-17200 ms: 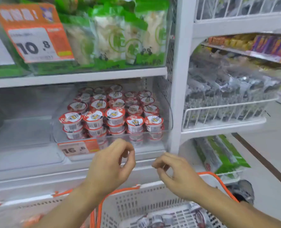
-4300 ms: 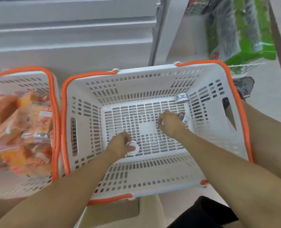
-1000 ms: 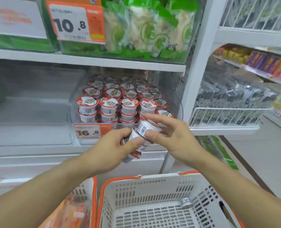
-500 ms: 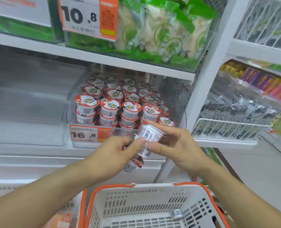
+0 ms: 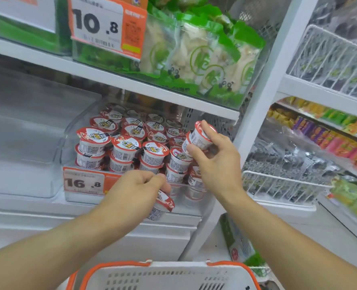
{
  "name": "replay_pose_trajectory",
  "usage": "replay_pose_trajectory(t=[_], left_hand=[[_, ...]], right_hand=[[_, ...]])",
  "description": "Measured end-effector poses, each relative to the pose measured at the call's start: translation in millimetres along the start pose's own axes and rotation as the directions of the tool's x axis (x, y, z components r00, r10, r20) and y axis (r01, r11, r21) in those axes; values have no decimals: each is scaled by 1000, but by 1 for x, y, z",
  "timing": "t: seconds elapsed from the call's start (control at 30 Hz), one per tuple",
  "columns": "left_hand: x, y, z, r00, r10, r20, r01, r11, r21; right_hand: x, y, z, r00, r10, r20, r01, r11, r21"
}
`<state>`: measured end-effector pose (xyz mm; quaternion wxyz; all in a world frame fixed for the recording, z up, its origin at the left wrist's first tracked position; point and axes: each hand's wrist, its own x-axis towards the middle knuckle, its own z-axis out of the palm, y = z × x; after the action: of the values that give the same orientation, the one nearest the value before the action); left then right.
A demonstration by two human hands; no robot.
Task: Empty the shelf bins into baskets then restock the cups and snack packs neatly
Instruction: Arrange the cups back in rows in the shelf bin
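A clear shelf bin (image 5: 69, 143) with a 16.8 price tag holds several small white cups with red lids (image 5: 125, 147), stacked in two layers. My right hand (image 5: 215, 162) grips one such cup (image 5: 200, 137) tilted on its side, just above the bin's front right corner. My left hand (image 5: 135, 189) is lower, in front of the bin, and holds another cup (image 5: 163, 204) under its fingers, lid facing right. The white basket with orange rim (image 5: 167, 275) sits below at the bottom edge.
A second clear bin (image 5: 23, 153) stands to the left of the cups. Green snack packs (image 5: 194, 55) fill the shelf above, behind a 10.8 tag. A white upright post (image 5: 263, 97) borders the bin on the right, with wire racks of packets (image 5: 288, 164) beyond.
My right hand has lifted its cup up and right, away from my left hand, to the bin's front right corner. The view has tilted up, and less of the basket shows.
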<state>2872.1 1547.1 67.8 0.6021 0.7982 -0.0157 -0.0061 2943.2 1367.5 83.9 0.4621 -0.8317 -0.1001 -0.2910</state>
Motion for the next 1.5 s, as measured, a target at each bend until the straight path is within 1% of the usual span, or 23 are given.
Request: replay_pose_trajectory(t=[0.13,0.23,0.33,0.43,0.5,0.57,0.67,0.73,0.83,0.9,0.97,1.03,1.13,1.23,1.3,1.4,1.43,1.5], left_hand=[[0,3,-6,1000,1,0,-1,999,-47],[-2,-1,-11,999,25,28,-24,999,-35],[-3,-6,-12,998,47,41,-47,999,-5],[-4,-7,-11,995,73,62,-73,997,-7],[-4,-6,-10,993,99,71,-98,995,-20],[-5,-3,-9,992,102,75,-100,994,-36],[-3,-3,-9,991,119,67,-117,992,-39],[-1,-4,-9,990,124,65,-123,992,-25],[1,-6,-8,989,135,58,-133,991,-32],[3,-7,-8,989,136,54,-135,991,-27],[4,-9,-8,990,131,57,-130,991,-18],[6,-12,-9,990,126,59,-126,992,-9],[7,-15,-10,991,116,61,-116,993,-6],[8,-18,-11,991,114,72,-115,993,2],[9,-18,-12,991,112,75,-112,994,-1],[8,-16,-12,991,118,56,-118,993,-3],[7,-15,-12,991,120,57,-120,993,-1],[6,-15,-12,990,124,71,-125,992,11]], right_hand=[[21,11,6,994,69,-80,-76,994,-85],[34,23,10,987,105,-118,-123,980,-157],[50,27,14,979,177,-100,-194,959,-207],[63,26,17,969,233,-87,-243,961,-135],[71,28,21,965,247,-88,-257,958,-130],[83,32,27,962,264,-72,-272,946,-174],[103,33,31,945,316,-82,-326,926,-192],[116,34,33,942,321,-98,-336,902,-272],[128,43,40,948,310,-68,-310,862,-401],[134,48,44,948,311,-65,-307,845,-438],[135,49,49,954,295,-45,-287,865,-412],[133,53,53,965,263,7,-240,889,-390],[131,64,59,978,201,48,-166,903,-397],[129,63,60,974,199,106,-135,891,-433],[130,61,58,975,168,142,-76,864,-498],[131,57,54,977,118,180,36,732,-680],[132,57,53,974,118,192,53,708,-704],[132,52,49,968,143,207,46,709,-704]])
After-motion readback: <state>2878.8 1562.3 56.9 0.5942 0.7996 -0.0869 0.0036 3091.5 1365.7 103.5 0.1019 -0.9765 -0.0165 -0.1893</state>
